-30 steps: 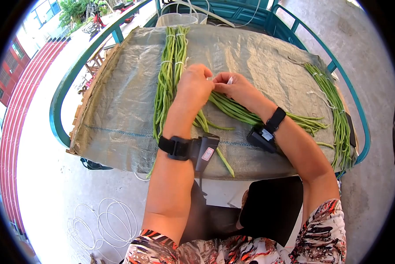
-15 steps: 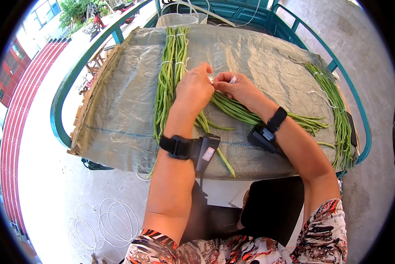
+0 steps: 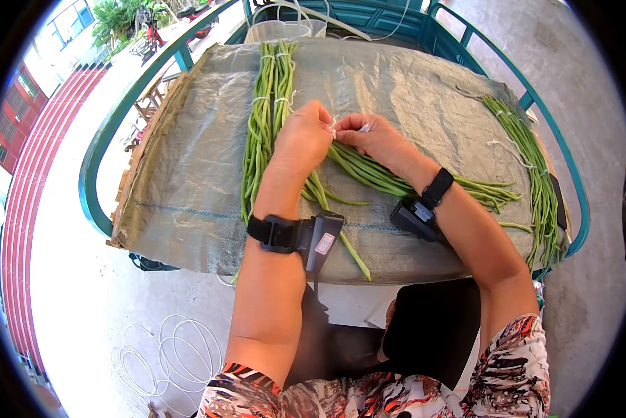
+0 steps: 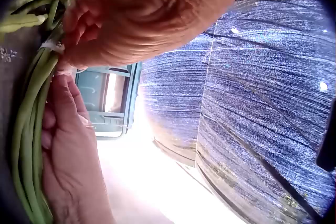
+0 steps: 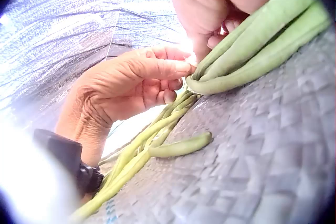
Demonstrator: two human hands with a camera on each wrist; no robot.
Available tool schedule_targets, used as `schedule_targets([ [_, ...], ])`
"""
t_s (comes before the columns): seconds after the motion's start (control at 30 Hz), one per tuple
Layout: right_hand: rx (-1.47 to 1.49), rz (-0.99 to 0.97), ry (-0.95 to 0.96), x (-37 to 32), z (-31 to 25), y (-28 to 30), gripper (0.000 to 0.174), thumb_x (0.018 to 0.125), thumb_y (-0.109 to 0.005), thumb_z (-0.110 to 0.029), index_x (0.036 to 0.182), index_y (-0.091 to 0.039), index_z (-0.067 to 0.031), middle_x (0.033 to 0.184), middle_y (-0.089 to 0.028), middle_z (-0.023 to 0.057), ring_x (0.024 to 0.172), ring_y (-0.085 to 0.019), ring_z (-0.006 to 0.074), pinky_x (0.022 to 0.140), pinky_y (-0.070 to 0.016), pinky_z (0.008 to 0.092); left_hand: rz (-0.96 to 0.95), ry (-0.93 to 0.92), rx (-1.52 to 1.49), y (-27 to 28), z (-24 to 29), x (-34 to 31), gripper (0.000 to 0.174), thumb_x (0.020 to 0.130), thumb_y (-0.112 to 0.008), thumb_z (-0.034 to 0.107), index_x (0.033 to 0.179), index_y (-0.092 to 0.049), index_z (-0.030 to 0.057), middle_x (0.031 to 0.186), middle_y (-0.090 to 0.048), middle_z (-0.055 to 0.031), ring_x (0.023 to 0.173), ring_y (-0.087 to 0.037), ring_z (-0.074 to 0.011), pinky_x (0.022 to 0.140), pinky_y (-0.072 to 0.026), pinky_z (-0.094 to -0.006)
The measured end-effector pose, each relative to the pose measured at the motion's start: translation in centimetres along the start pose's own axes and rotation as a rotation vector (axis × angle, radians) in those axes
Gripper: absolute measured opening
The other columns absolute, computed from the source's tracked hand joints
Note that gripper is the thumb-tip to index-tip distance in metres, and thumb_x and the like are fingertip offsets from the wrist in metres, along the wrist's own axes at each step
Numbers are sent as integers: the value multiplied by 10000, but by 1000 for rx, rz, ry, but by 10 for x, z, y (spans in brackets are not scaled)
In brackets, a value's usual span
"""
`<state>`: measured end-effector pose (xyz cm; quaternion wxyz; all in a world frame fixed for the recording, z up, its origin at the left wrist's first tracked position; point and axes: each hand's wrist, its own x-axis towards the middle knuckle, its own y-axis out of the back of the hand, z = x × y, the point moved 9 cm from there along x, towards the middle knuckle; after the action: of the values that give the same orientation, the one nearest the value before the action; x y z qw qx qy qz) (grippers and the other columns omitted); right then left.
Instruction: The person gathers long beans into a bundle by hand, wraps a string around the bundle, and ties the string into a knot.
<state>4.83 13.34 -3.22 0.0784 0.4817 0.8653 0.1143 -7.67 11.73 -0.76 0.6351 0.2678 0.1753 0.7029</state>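
Both hands meet over a bundle of long green beans point(image 3: 372, 172) lying slantwise on the woven sheet. The left hand point(image 3: 303, 139) pinches a thin white tie point(image 4: 53, 46) wrapped round the bundle. From the other side, the right hand point(image 3: 381, 143) pinches the tie too, fingertips almost touching the left's. In the right wrist view the left hand point(image 5: 123, 85) has thumb and forefinger together beside the beans point(image 5: 252, 50). Two tied bean bundles point(image 3: 259, 132) lie just left of the hands, partly behind the left forearm.
More beans point(image 3: 529, 167) lie along the sheet's right side with a loose white string. A teal rail point(image 3: 98, 139) curves round the covered surface point(image 3: 187, 139). Clear tubs point(image 3: 279, 31) stand at the back. Coiled white wire point(image 3: 163, 352) lies on the floor at lower left.
Both hands stay at the tie with small finger movements. The left hand has shifted slightly to the left, and the whole head view has moved a little.
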Motion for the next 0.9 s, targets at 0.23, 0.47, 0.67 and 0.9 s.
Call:
schedule_targets([
  [0.23, -13, 4, -10, 0, -1, 0, 117, 878, -619, -189, 925, -646, -86, 733, -555, -76, 622, -426, 7, 560, -347, 158, 40, -12, 51, 5, 6, -3, 144, 744, -657, 95, 869, -608, 44, 815, -636, -154, 798, -615, -288, 701, -485, -373],
  [0.47, -36, 28, -21, 2, 2, 3, 115, 869, -624, -191, 900, -652, -84, 722, -568, -57, 616, -450, 16, 558, -367, 168, 67, -110, 182, 10, 17, -9, 111, 704, -656, 74, 803, -635, 29, 808, -632, -168, 781, -609, -309, 700, -486, -387],
  [0.67, -43, 3, -47, -1, -1, -1, 127, 875, -632, -213, 913, -644, -92, 737, -557, -79, 628, -431, 2, 566, -345, 156, 132, -111, 136, 7, 8, -7, 109, 727, -654, 67, 811, -621, 6, 690, -612, -133, 659, -599, -236, 606, -470, -350],
  [0.9, 53, -69, -2, -2, -5, -7, 123, 868, -634, -213, 895, -643, -93, 746, -562, -75, 642, -448, 5, 574, -351, 161, 157, -121, 163, 12, 14, -10, 95, 731, -648, 44, 801, -598, 5, 696, -604, -115, 637, -595, -198, 560, -468, -329],
])
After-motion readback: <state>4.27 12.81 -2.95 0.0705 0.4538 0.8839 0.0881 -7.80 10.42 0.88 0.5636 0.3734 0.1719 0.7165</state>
